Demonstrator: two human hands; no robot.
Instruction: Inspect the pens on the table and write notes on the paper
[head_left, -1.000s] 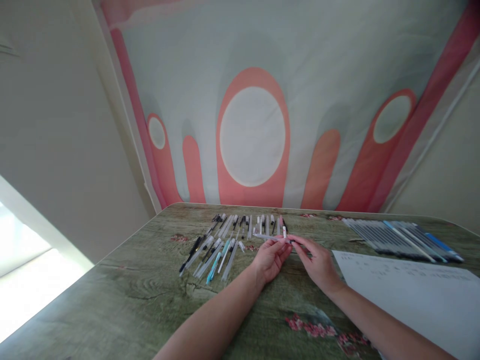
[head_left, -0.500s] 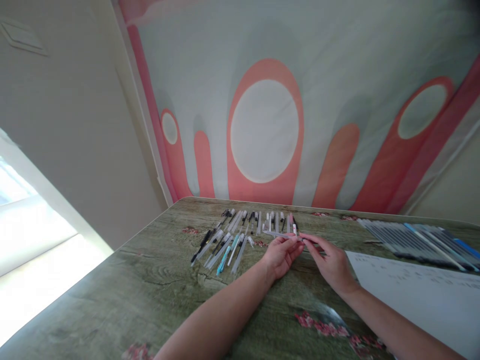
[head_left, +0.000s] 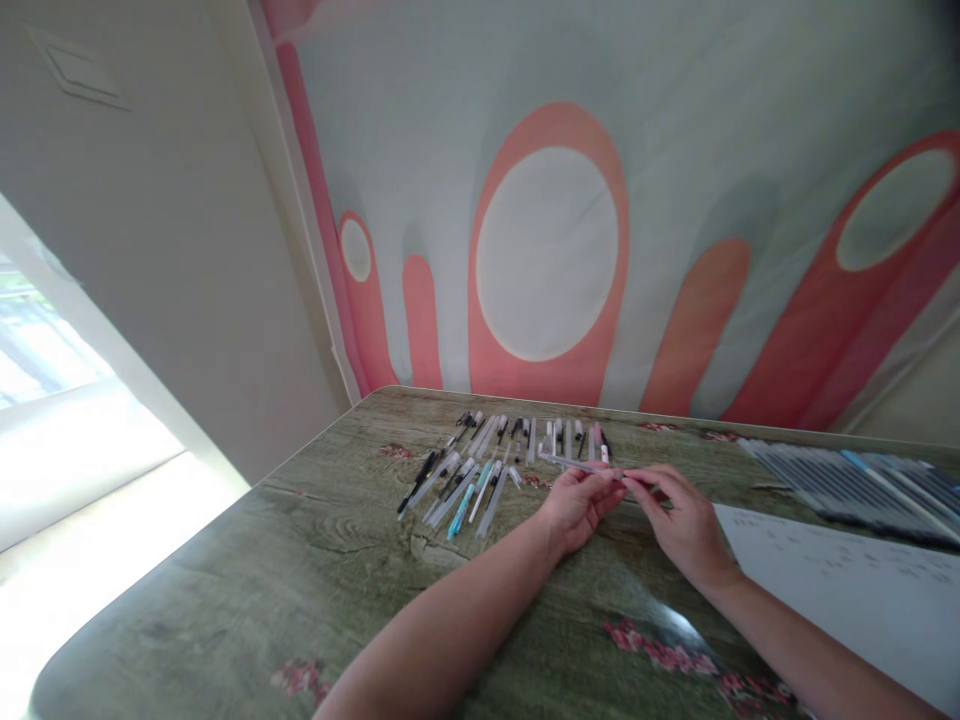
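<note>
My left hand and my right hand meet over the table, both pinching one thin clear pen that points left. The left fingers grip its barrel, and the right fingertips pinch its right end. Just beyond the hands lies a row of pens and caps, and to the left a second group of clear, black and teal pens.
The table has a green wood-grain cover with pink flowers. A white sheet of paper lies at the right. A set of dark and blue pens sits at the far right. A pink-and-white cloth hangs behind.
The view has swung left, so hands and pens sit further right in the picture. Both hands keep their pinch on the same pen and stay close together.
</note>
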